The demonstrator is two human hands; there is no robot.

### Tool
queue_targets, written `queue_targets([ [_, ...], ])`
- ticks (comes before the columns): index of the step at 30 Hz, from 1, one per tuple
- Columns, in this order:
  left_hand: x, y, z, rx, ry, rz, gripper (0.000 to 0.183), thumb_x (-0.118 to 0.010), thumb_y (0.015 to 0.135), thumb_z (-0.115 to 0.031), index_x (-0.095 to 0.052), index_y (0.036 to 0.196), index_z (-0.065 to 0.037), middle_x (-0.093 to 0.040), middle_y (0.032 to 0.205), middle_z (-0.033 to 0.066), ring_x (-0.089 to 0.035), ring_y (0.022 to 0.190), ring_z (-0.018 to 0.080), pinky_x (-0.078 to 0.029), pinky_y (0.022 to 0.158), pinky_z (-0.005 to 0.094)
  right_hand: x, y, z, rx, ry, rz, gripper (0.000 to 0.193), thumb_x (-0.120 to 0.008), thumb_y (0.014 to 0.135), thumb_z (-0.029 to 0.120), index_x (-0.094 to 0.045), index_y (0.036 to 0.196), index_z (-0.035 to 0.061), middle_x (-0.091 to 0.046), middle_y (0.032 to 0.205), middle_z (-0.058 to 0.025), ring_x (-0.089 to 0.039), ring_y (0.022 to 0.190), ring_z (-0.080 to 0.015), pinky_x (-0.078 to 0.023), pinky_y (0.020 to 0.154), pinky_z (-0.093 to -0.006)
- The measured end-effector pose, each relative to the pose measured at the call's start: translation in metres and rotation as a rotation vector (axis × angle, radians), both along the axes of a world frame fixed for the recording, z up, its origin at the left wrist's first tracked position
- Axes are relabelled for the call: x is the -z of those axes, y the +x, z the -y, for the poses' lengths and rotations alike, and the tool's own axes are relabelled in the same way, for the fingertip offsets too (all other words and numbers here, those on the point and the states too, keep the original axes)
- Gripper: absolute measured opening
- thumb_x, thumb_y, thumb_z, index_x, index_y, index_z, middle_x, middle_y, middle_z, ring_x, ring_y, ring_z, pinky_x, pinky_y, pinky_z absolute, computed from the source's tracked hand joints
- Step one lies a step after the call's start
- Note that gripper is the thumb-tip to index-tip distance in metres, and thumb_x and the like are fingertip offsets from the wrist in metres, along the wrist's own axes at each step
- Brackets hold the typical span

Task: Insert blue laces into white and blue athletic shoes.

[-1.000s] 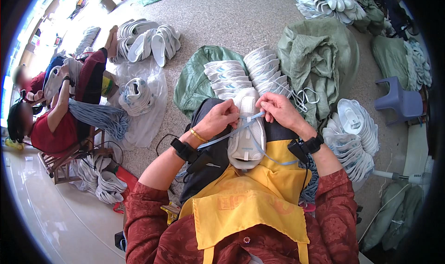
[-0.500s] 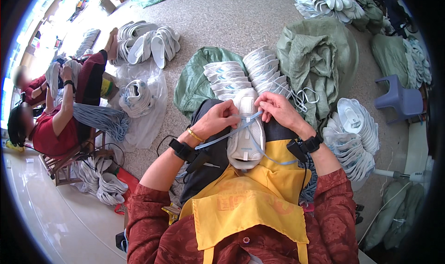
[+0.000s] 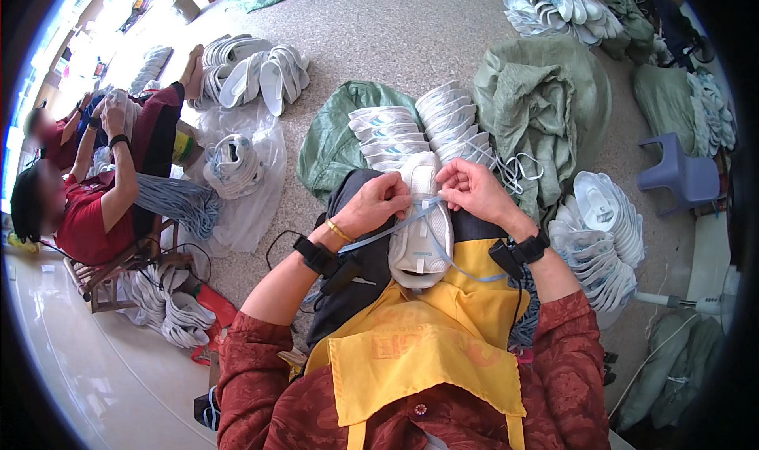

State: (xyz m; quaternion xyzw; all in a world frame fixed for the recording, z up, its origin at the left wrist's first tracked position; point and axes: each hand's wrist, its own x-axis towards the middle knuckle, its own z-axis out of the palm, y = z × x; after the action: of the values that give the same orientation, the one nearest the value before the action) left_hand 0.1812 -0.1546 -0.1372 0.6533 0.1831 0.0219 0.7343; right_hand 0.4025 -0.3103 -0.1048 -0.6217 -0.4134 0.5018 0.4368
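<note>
A white shoe upper (image 3: pixel 420 254) lies lengthwise on my lap, its toe end away from me. A light blue shoelace (image 3: pixel 365 240) crosses it, and both loose ends trail back toward the yellow apron (image 3: pixel 431 335). At the upper's left edge, my left hand (image 3: pixel 381 201) is closed, thumb and fingers pinching the lace. My right hand (image 3: pixel 474 190) is on the opposite edge, its fingertips pinched together at the lace where it crosses the upper; the exact grip is partly hidden.
Stacked white uppers (image 3: pixel 387 134) lie just beyond my knees beside a green woven sack (image 3: pixel 545 94). More uppers (image 3: pixel 597 236) and a purple-grey stool (image 3: pixel 681 173) are on the right. At left, a seated person in red (image 3: pixel 99 213) handles an upper near bundled blue laces (image 3: pixel 178 201).
My right fingertips have shifted slightly, and the lace across the upper sits a little differently. My left hand has barely moved. The seated person's hands have come closer together.
</note>
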Motion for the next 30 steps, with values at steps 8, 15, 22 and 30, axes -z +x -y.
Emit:
queue_targets([
  [8,-0.001,0.001,-0.003,0.009,-0.034,-0.018,0.01,-0.063,0.107,-0.008,-0.058,0.103,0.0,-0.064,0.1,0.0031,-0.065,0.087,0.0103,-0.058,0.082,0.0269,-0.002,-0.003,0.0,0.012,0.009,0.05,0.015,-0.072,0.096,0.0,-0.066,0.109,-0.0009,-0.069,0.088,-0.0024,-0.067,0.074,-0.0077,-0.059,0.07,-0.0248],
  [15,-0.002,-0.003,0.0,0.024,0.166,0.05,0.013,-0.069,0.099,-0.002,-0.057,0.103,-0.001,-0.062,0.098,0.0009,-0.063,0.087,0.0088,-0.054,0.079,0.0254,-0.004,-0.013,0.011,0.149,0.134,0.172,0.019,-0.076,0.092,0.001,-0.066,0.108,-0.0017,-0.071,0.088,-0.0043,-0.07,0.075,-0.0111,-0.059,0.07,-0.0259],
  [22,0.004,-0.001,0.009,-0.083,0.198,0.013,0.015,-0.067,0.095,0.004,-0.054,0.101,-0.002,-0.061,0.09,0.0006,-0.062,0.081,0.008,-0.053,0.074,0.0251,-0.036,-0.058,0.067,0.074,0.051,0.455,0.026,-0.087,0.085,0.011,-0.065,0.097,-0.0003,-0.069,0.077,-0.0085,-0.068,0.065,-0.0153,-0.055,0.061,-0.0301],
  [30,0.004,0.001,0.016,-0.178,0.141,0.035,0.011,-0.061,0.1,0.003,-0.052,0.104,-0.001,-0.063,0.088,0.0025,-0.064,0.078,0.0089,-0.055,0.071,0.0257,-0.043,-0.081,0.074,0.121,0.077,0.538,0.017,-0.082,0.089,0.006,-0.069,0.097,-0.0009,-0.07,0.079,-0.0082,-0.067,0.066,-0.011,-0.054,0.061,-0.0267],
])
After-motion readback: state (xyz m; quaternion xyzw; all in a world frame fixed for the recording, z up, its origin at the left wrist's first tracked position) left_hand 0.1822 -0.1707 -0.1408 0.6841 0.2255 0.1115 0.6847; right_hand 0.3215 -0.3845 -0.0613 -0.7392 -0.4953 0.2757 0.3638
